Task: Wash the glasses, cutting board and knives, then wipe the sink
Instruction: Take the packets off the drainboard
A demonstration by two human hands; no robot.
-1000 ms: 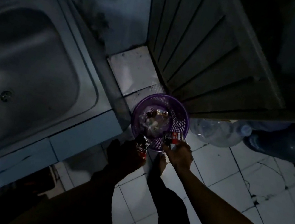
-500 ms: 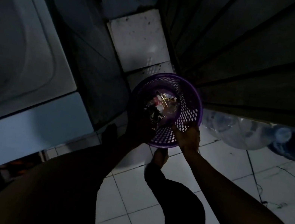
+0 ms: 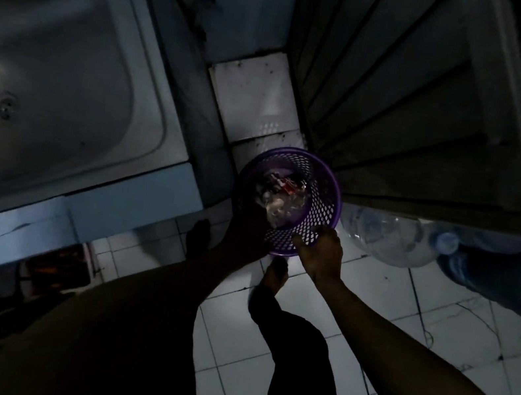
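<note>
Basically, the purple basket (image 3: 320, 204) is kept upright on the floor tiles (image 3: 439, 319), mouth facing up, wrappers (image 3: 281, 197) seen inside. Its near rim is pinched by the right hand (image 3: 320, 255); the left hand (image 3: 247, 226) is too dark to judge. Since half a second ago, the sink (image 3: 50, 56) is back in view, upper left.

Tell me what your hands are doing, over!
Right hand grips the purple basket at its near rim. Left hand at its near-left rim, grip too dark to tell. Sink empty, left of the basket. Nothing blocking.
</note>
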